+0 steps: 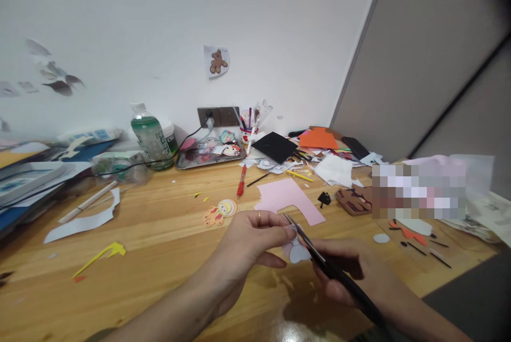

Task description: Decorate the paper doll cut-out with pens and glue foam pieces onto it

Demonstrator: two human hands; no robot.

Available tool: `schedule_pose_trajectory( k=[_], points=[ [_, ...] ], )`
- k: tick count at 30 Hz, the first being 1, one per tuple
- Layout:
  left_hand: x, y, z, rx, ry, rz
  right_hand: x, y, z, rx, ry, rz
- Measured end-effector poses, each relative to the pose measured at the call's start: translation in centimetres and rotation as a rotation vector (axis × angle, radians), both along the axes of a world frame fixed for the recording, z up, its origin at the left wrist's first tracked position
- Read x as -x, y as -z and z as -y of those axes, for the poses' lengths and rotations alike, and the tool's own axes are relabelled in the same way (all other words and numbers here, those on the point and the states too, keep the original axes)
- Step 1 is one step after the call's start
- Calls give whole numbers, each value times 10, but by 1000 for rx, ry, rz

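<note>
My left hand [259, 238], with a ring on one finger, pinches a small piece of pale paper [298, 253] between thumb and forefinger. Black-handled scissors [339, 274] are gripped in my right hand [351, 265], their blades pointing up and left along the paper's right edge. Part of the paper is hidden by my left thumb and the blades. Just beyond my hands lies a pink paper sheet [287, 196] with a piece cut out of it. Left of that rests a small paper figure in orange and yellow [217, 213].
A red pen [241, 181] lies behind the figure. Farther back are a metal tray [211, 158], a green-liquid bottle [149, 134], black paper [275, 147] and orange paper [318, 138]. Yellow scraps [101, 257] lie at left, a brown block [353, 201] at right.
</note>
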State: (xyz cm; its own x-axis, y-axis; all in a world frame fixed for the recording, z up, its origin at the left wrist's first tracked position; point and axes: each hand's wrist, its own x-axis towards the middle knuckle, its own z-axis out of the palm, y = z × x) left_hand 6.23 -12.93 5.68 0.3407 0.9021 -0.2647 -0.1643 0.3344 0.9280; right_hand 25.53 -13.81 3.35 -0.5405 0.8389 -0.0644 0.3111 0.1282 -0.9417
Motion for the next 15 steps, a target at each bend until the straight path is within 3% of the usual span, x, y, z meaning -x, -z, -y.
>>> schedule_pose_trajectory(
  k=[15],
  points=[
    [-2, -3, -1, 4, -54, -30, -1, -6, 1, 40, 83, 20]
  ],
)
